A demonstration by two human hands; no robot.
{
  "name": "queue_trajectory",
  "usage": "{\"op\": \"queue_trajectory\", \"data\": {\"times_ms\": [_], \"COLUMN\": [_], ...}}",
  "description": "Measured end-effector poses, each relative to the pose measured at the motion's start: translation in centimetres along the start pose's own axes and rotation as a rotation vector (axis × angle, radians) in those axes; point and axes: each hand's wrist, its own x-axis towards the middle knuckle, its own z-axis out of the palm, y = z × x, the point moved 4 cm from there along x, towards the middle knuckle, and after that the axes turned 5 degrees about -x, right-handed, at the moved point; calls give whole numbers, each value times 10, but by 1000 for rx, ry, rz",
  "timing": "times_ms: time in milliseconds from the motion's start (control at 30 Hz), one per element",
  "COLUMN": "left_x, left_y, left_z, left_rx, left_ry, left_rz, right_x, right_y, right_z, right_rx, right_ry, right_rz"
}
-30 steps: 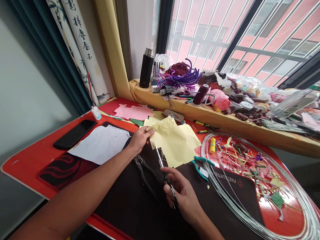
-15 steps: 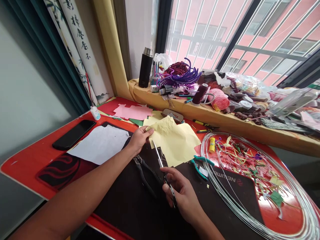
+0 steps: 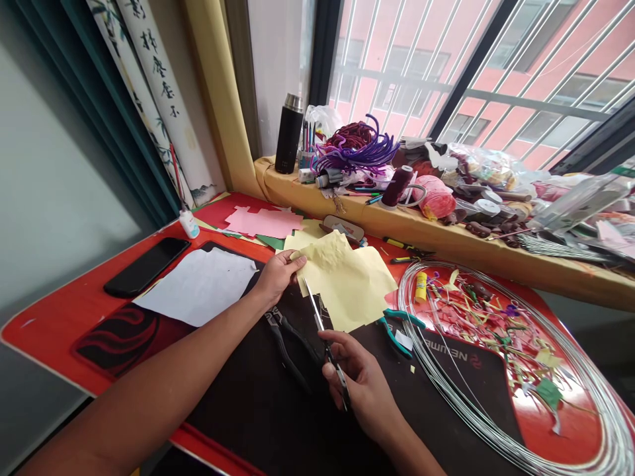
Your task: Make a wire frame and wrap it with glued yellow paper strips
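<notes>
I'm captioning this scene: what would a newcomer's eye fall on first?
Probably the yellow paper at centre, pinched in the left hand's grip, with scissors in the right hand's grip at its lower left edge. Next, the large silver wire coil on the right, ringing colourful scraps. Then the purple strands heaped on the ledge below the window.

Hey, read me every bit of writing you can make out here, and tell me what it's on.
"影掃 … 不": brush-written down the hanging scroll; the top character is cut by the frame, the two middle ones unclear.
"NEWME…": seemingly, upside down on the black mat, partly covered by the wire coil.
Too small or blurred: markings on the thermos, white bottle and oval case.
</notes>
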Motion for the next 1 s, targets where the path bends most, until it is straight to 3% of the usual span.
{"op": "queue_trajectory", "data": {"times_ms": [1000], "left_x": [-1], "left_y": [-2], "left_z": [0], "left_rx": [102], "left_ry": [-49], "left_rz": [33], "right_x": [1], "right_y": [-4], "right_z": [1], "right_rx": [-26], "right_ry": [32], "right_rz": [14]}}
